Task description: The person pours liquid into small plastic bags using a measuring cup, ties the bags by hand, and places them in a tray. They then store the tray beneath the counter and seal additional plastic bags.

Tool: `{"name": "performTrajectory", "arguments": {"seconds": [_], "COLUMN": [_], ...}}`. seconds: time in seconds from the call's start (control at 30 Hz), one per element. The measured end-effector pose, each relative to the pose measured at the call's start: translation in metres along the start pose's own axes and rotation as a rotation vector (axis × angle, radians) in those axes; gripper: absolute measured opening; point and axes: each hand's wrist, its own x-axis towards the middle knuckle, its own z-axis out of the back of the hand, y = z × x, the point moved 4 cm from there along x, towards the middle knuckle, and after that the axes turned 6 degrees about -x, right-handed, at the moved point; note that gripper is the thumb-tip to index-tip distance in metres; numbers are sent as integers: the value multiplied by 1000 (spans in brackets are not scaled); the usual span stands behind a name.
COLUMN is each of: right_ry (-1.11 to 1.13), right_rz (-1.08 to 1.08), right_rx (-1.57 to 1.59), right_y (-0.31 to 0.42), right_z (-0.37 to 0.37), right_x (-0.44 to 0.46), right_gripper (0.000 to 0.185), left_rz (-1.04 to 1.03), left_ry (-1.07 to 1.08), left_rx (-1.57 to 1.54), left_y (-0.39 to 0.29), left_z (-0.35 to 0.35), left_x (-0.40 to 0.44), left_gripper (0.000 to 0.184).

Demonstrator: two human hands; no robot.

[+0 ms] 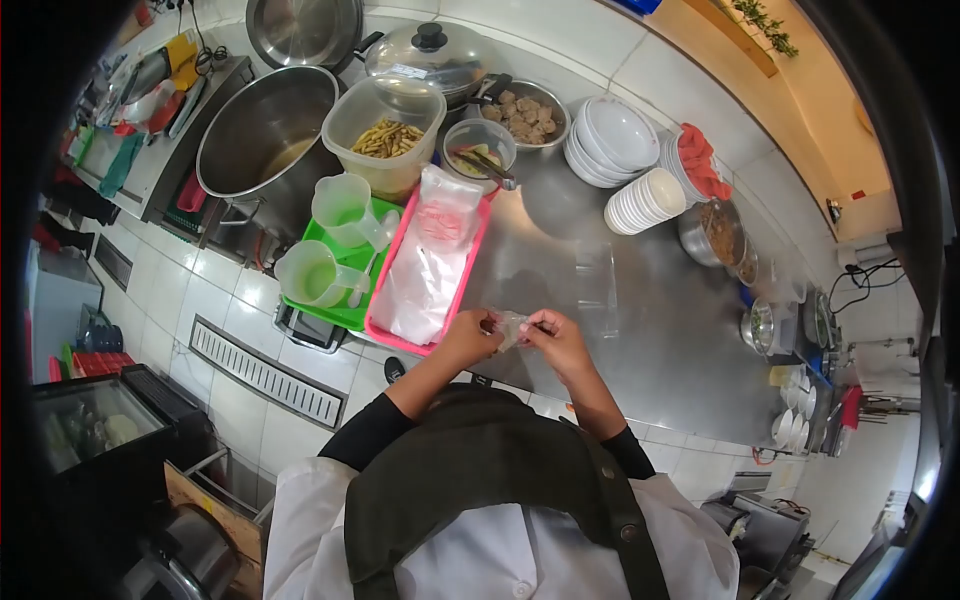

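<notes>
Between both hands, above the near edge of the steel table, is a small, crumpled clear plastic bag [513, 329]. The fingers of my left hand [473, 338] pinch one side of it, and my right hand [560, 342] pinches the other. Whatever the bag contains, if anything, is too small to make out. Just left of my left hand lies a pink tray [463, 290] holding a stack of clear plastic bags [420, 285] with red print. Another clear plastic bag [597, 285] lies flat on the table, beyond my right hand.
Left of the pink tray, a green tray [348, 315] bears two measuring jugs [343, 210]. Behind stand a large pot [268, 135], a tub of yellowish strips [385, 140] and a bowl of meatballs [522, 118]. White bowls [612, 140] and stacked cups [645, 202] line the wall.
</notes>
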Motion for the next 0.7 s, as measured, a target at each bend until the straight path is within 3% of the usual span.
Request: {"name": "performTrajectory", "arguments": {"seconds": [0.03, 0.13, 0.23, 0.33, 0.53, 0.7], "right_ry": [-14, -93, -237, -338, -365, -223], "right_rz": [12, 68, 185, 314, 428, 639], "right_rx": [-4, -57, -239, -476, -630, -831], "right_y": [1, 5, 15, 30, 55, 67], "right_z": [0, 1, 5, 7, 4, 3], "right_x": [-1, -6, -11, -17, -27, -29], "right_gripper": [2, 3, 5, 8, 10, 16], "left_rz": [95, 128, -4, -63, -276, -337], "left_ry": [78, 66, 20, 0, -193, -81], "left_rx": [-66, -155, -313, -275, 172, 307], "left_y": [-2, -4, -13, -23, -59, -78], "left_z": [-2, -1, -1, 0, 2, 2], "left_x": [-2, 0, -5, -6, -21, -18], "left_gripper": [27, 24, 20, 18, 15, 12]}}
